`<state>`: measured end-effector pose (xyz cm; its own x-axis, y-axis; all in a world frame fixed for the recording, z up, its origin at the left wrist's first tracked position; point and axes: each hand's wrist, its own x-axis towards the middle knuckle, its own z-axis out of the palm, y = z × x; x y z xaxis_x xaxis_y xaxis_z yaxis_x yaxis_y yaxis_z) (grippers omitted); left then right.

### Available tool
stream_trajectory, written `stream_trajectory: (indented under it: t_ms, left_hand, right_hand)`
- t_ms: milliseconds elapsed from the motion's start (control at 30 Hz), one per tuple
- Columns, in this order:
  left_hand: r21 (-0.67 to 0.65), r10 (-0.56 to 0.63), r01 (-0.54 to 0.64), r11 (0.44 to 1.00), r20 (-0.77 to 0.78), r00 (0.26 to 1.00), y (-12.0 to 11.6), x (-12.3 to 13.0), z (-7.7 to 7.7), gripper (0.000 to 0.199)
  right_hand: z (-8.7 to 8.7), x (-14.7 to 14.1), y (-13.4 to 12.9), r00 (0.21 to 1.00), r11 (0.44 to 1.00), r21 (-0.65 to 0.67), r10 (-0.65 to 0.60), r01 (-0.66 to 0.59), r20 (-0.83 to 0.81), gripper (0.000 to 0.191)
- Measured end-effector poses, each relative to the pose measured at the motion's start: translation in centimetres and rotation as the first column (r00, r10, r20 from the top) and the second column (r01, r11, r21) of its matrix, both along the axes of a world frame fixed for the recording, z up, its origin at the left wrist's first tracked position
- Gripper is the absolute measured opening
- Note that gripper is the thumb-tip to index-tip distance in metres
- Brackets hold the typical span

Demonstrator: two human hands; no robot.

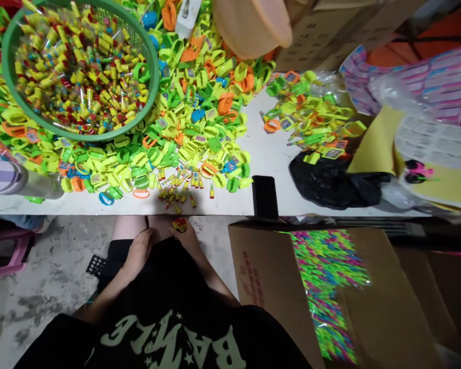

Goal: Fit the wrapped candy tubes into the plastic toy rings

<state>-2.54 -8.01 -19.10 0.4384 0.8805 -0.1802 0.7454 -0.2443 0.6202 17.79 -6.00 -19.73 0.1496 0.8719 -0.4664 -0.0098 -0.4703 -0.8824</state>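
Right hand (pixel 184 237) grips one small toy (pixel 180 224); left hand (pixel 140 251) lies loosely curled, empty. One basket (pixel 7 66), one phone (pixel 265 196) on white counter (pixel 269 148); concrete floor (pixel 61 261).

Bright overhead light falls evenly on the white bench (pixel 269 154), making the neon plastic pieces (pixel 184 128) look oversaturated, almost glowing. A soft shadow darkens the bench's near edge around the small tubes (pixel 176 192). Below that edge the scene is dimmer; the hands (pixel 161 246) sit in shade, slightly soft. The bench edge bows with wide-angle distortion, and the corners smear. The cardboard box (pixel 261 277) holds wrappers blurred into streaks, and glare whitens the plastic sheets (pixel 426 133) at the right
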Motion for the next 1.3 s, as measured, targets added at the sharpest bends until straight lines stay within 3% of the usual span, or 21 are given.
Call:
stream_trajectory:
  t_ms: [133, 267, 367, 433, 500, 567, 633, 733, 833, 1000, 1133, 1300]
  left_hand:
    - [-0.01, -0.138, 0.138, 0.99, -0.055, 0.989, 0.5, -0.8, 0.6, 0.041]
    - [-0.008, -0.356, 0.357, 0.934, -0.073, 0.932, 1.9, -1.9, 1.3, 0.033]
    - [-0.025, -0.426, 0.426, 0.905, -0.042, 0.904, 3.2, -2.7, 1.9, 0.022]
    - [-0.055, -0.347, 0.349, 0.936, 0.044, 0.937, 3.8, -2.7, 2.2, 0.019]
    - [-0.139, -0.08, 0.107, 0.984, 0.187, 0.979, 4.0, -2.1, 2.3, 0.019]
    - [-0.248, 0.229, -0.157, 0.956, 0.294, 0.928, 3.8, -0.9, 2.2, 0.022]
    - [-0.311, 0.384, -0.283, 0.907, 0.338, 0.86, 3.4, 0.8, 1.9, 0.026]
    - [-0.325, 0.394, -0.284, 0.902, 0.352, 0.849, 2.8, 3.1, 1.4, 0.028]
    - [-0.32, 0.379, -0.268, 0.909, 0.367, 0.85, 2.7, 4.2, 1.4, 0.029]
    - [-0.226, 0.262, -0.191, 0.955, 0.345, 0.902, 3.5, 4.4, 2.0, 0.027]
    - [-0.007, 0.147, -0.149, 0.989, 0.209, 0.967, 5.6, 5.3, 2.5, 0.025]
    - [0.095, 0.036, -0.05, 0.994, 0.143, 0.989, 9.5, 6.6, 2.8, 0.035]
  right_hand:
    - [-0.3, -0.1, -0.4, 0.999, 0.999, -0.003, 0.04, -0.04, 0.007, 0.031]
    - [-0.3, -0.1, -0.8, 0.999, 0.999, -0.003, 0.047, -0.047, 0.009, 0.029]
    - [0.0, -0.3, -1.2, 0.997, 0.998, 0.0, 0.067, -0.067, -0.029, 0.026]
    - [0.4, -0.7, -1.3, 0.994, 0.997, 0.011, 0.082, -0.081, -0.079, 0.025]
    - [0.8, -1.3, -1.4, 0.986, 0.996, 0.029, 0.087, -0.084, -0.139, 0.026]
    - [1.2, -2.1, -1.3, 0.979, 0.996, 0.046, 0.077, -0.07, -0.188, 0.028]
    - [1.4, -2.9, -1.1, 0.978, 0.998, 0.054, 0.033, -0.022, -0.208, 0.03]
    - [1.8, -3.6, -0.8, 0.978, 0.997, 0.06, -0.039, 0.052, -0.203, 0.032]
    - [2.2, -3.3, -0.5, 0.978, 0.996, 0.081, -0.031, 0.049, -0.206, 0.033]
    - [2.2, -1.8, 0.4, 1.0, 0.989, 0.146, -0.012, 0.011, 0.01, 0.029]
    - [1.6, -1.2, 1.8, 0.992, 0.983, 0.178, -0.061, 0.041, 0.11, 0.03]
    - [0.5, -0.9, 3.3, 0.986, 0.993, 0.107, 0.023, -0.04, 0.163, 0.033]
